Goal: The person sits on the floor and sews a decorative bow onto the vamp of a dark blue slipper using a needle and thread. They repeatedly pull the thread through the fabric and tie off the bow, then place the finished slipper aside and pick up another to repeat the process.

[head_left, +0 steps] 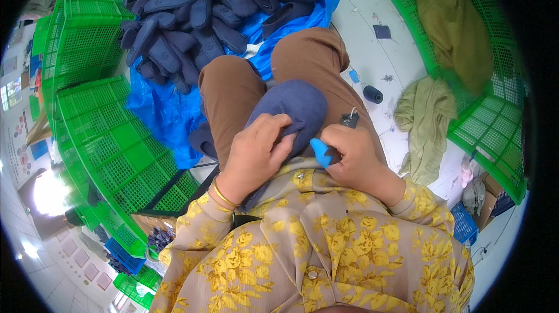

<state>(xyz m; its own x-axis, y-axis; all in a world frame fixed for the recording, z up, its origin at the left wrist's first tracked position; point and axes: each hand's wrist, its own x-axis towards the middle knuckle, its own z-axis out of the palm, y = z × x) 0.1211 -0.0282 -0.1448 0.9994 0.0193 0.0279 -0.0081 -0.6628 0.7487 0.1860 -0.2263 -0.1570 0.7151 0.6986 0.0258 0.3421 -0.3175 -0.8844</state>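
A navy blue slipper (297, 106) rests across my lap, its rounded end pointing away from me. My left hand (259, 147) is closed on the slipper's near edge, thumb and fingers pinching the fabric. Close beside it, my right hand (356, 153) is wrapped round a small tool with a bright blue end (324, 153). From the top of that fist a dark piece (349, 118) with a pale curved bit sticks out. My fingers hide the tool's middle, so its exact kind does not show.
Many navy slippers (201, 13) lie heaped on a blue plastic sheet (166, 121) beyond my knees. Green mesh crates (119, 132) stand on the left; another green crate (492, 138) is on the right. A dark thread spool (372, 94) and an olive cloth (428, 121) lie on the tiles.
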